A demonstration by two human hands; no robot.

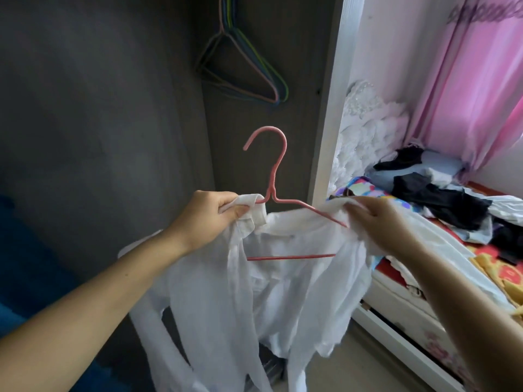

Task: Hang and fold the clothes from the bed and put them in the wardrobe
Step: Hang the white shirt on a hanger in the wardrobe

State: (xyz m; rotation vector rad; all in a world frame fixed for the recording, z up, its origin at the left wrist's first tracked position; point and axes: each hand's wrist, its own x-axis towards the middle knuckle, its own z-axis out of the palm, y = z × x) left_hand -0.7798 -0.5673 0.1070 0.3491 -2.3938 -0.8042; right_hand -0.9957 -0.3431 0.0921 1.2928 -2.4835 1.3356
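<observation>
While both hands pinch it, white shirt (283,278) spans between: left hand (209,216) at collar, right hand (379,222) at shoulder, on pink hanger (273,176).

You have a white shirt (283,278) draped over a pink hanger (273,176), hook upright, fabric bunched at both shoulders and hanging loose below. Far right, dark and white clothes (441,199) lie heaped on the bed (396,312). Spare hangers (240,69) hang inside the grey wardrobe (99,94).
</observation>
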